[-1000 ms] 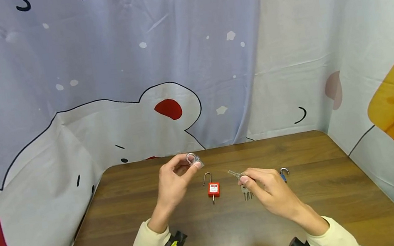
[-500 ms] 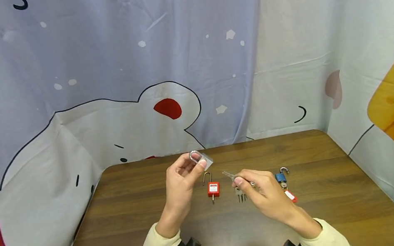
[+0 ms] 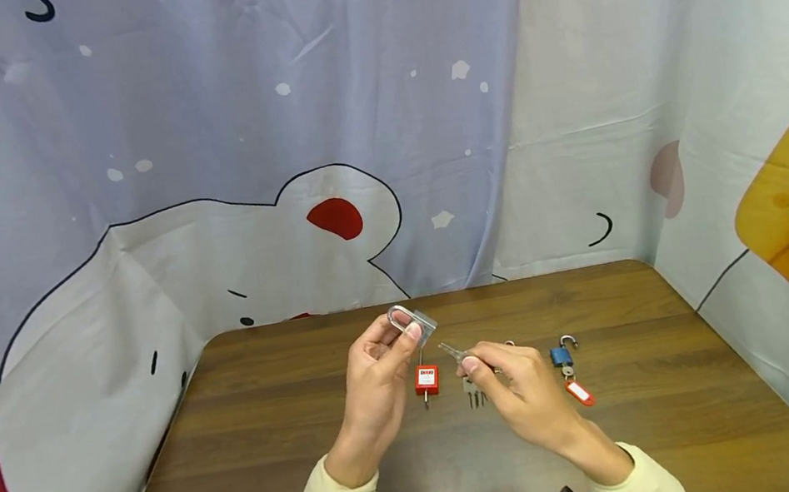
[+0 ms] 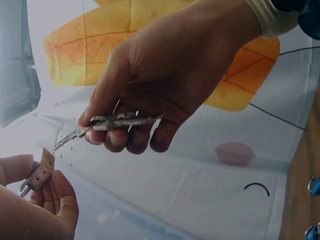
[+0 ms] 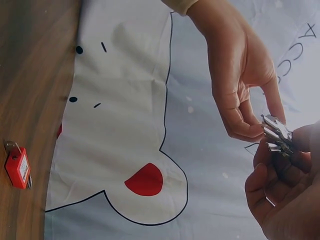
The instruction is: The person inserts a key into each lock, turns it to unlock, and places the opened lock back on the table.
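Observation:
My left hand holds a small clear padlock up over the table, thumb on its front and the shackle toward the upper left. Close on its right, my right hand pinches a key whose tip points at the padlock, a small gap between them. More keys of the same bunch hang below the right fingers. In the left wrist view the key blade ends just beside the padlock's body. The right wrist view shows the bunch of keys covering most of the padlock.
A red padlock with its shackle raised lies on the wooden table behind the hands. To the right lies a blue padlock, shackle open, with a key and a red tag. A printed curtain hangs behind the table.
My left hand has moved right with the clear padlock, and my right hand has moved left with the keys, narrowing the gap. The blue padlock and its red tag have come into fuller view.

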Tool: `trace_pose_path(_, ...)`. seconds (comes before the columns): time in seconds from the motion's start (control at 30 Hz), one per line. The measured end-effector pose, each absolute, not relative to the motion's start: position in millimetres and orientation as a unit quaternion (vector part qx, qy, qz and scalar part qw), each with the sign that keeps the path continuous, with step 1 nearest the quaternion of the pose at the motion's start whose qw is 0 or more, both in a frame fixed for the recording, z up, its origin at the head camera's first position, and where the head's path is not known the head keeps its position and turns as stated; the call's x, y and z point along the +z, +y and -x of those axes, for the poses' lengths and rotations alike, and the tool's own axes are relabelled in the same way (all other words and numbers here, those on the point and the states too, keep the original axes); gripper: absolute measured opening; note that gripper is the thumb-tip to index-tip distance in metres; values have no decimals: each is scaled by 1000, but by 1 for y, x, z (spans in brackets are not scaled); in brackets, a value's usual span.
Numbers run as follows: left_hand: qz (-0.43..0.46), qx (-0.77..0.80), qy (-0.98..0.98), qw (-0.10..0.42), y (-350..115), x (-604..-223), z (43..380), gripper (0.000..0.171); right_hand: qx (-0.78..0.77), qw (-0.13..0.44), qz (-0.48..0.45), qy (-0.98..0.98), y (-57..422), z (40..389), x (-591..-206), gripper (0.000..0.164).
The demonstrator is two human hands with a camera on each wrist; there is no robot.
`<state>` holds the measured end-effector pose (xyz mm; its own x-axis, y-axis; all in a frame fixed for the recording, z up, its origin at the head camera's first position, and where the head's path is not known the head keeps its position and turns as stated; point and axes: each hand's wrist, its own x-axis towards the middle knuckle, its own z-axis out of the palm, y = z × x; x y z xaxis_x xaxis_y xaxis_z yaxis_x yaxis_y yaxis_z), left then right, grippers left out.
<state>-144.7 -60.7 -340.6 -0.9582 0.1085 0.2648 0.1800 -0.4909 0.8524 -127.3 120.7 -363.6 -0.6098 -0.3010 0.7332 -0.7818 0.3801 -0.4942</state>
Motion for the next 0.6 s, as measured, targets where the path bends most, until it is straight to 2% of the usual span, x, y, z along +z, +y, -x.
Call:
trace_pose_path(0.27,144,-866,-478,-9,-57,-342,141,10,442,278,-347,-779,119,127,-364,20)
trace_pose_path(0.6,150,-860,-487,-15,-56,-347,138,9,446,279,-344,-778,119,127,-364,19)
